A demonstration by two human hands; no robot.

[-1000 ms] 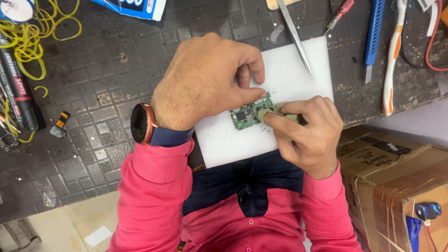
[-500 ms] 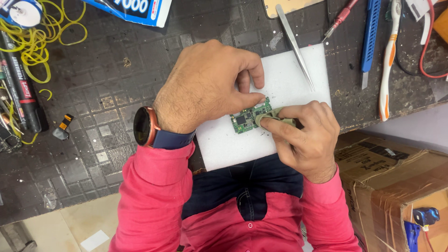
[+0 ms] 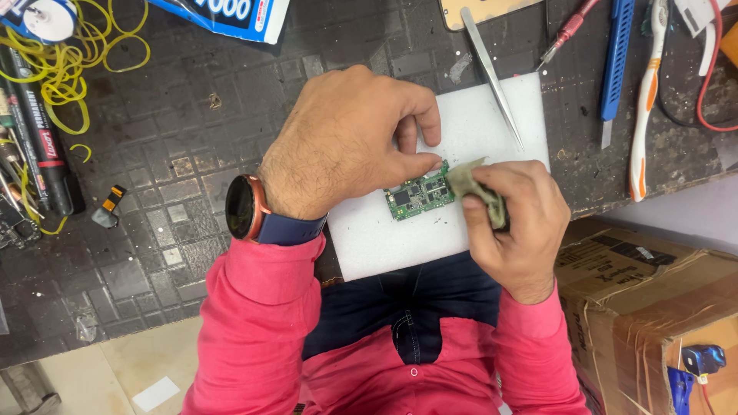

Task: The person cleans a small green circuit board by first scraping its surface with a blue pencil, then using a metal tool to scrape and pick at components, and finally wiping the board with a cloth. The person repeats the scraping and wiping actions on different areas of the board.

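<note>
**Here, a small circuit board pinned down and a cloth held beside it**

Plainly the step in hand is wiping: the left hand (image 3: pixel 346 146) presses its thumb and fingertip on the far edge of the green circuit board (image 3: pixel 421 195), holding it flat on the white foam pad (image 3: pixel 400 238) near the counter's (image 3: pixel 154 177) near edge. The right hand (image 3: pixel 515 223) is closed around a wad of greenish cloth (image 3: pixel 470 181), whose free corner sits just at the board's right end; whether it actually touches the board is hard to tell from this angle. Metal tweezers (image 3: pixel 492 77) lie slantwise over the pad's far right corner, and a blue utility knife (image 3: pixel 615 65) and an orange-and-white toothbrush (image 3: pixel 644 100) lie toward the counter's right edge. In my judgement, the next move calls for light, short strokes with the cloth while the left hand's pin stays firm, so the board does not skid.
</note>
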